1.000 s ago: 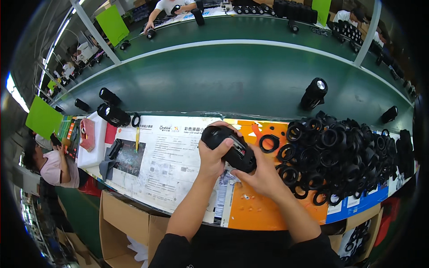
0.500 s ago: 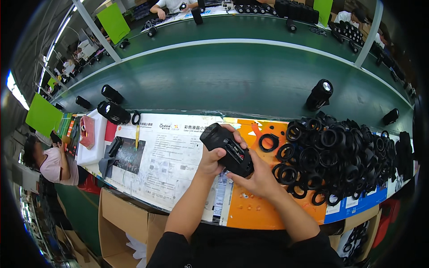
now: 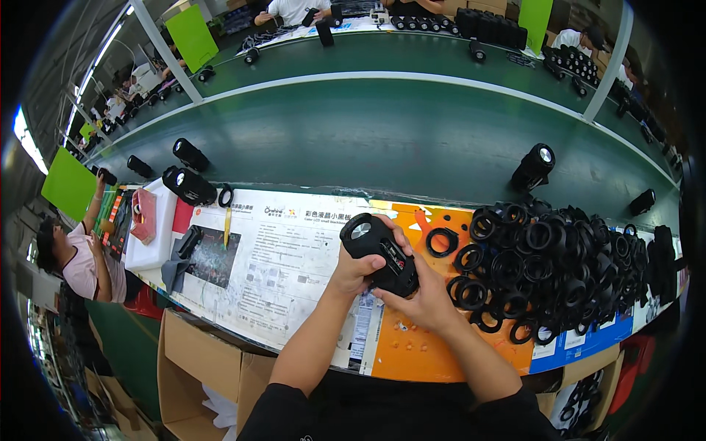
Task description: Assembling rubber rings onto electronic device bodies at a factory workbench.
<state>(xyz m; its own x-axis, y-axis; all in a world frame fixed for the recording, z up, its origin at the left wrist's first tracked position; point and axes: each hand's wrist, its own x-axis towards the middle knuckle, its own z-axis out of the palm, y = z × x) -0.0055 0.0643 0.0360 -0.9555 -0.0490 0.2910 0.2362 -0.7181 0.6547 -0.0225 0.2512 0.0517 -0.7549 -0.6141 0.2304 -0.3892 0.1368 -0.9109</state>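
A black cylindrical portable speaker [image 3: 384,250], with a silver disc at its end and a panel along its side, is held tilted above the worktable. My left hand [image 3: 353,273] wraps its left side, the thumb lying on the body. My right hand [image 3: 430,294] grips its lower right end, with fingers partly hidden beneath. Just right of my hands a single black ring [image 3: 442,242] lies on the orange sheet [image 3: 412,345]. Beyond it spreads a large heap of black plastic rings [image 3: 526,257].
Several speakers stand on the green conveyor [image 3: 353,140], one speaker [image 3: 534,167] at right. At left are a white foam block [image 3: 154,246], a ring with a yellow strip [image 3: 227,220] and a grey cloth [image 3: 174,274]. A cardboard box [image 3: 198,353] stands below. A co-worker [image 3: 92,261] is at far left.
The speaker has turned in my hands so its silver end disc now shows. The co-worker at left has raised an arm with a dark object toward the conveyor.
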